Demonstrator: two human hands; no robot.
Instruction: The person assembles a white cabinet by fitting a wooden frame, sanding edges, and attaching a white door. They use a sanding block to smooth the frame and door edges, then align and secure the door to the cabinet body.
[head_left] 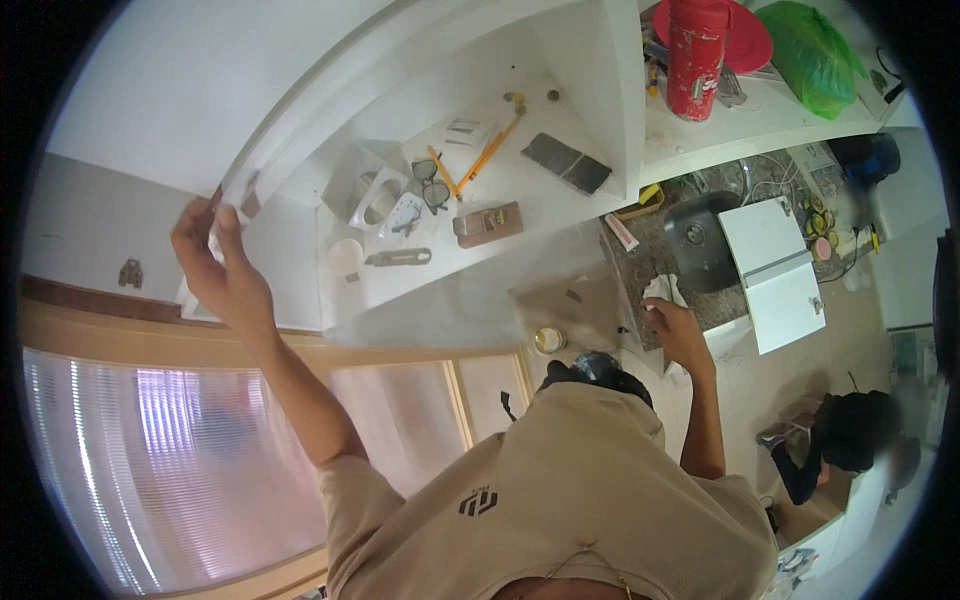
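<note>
White cupboard walls [570, 60] curve above a speckled stone counter [735, 175], with pale floor [710, 400] beneath. Nearest, the right hand [682, 335] pinches a white cloth [668, 288] at the counter's front edge; it is crumpled, bunched above the fingertips, and partly hidden by them. On the other side, the left hand [225, 262] is bent around the lower end of the cupboard's white rim [250, 170], thumb near the fingers; whether it squeezes, I cannot tell. That rim is smooth and pale.

Below, an open tub [549, 341] stands on the floor with something yellowish inside. On the shelf [565, 205], a white tray [378, 198] has round hollows, their contents unclear, near eyeglasses [431, 187], pencils [487, 157] and a utility knife [398, 257]. Past the sink [700, 240], a white door [772, 275] with hinges lies tilted. Farther off are a red bottle [696, 65] and a knotted green bag [815, 60], its contents hidden.
</note>
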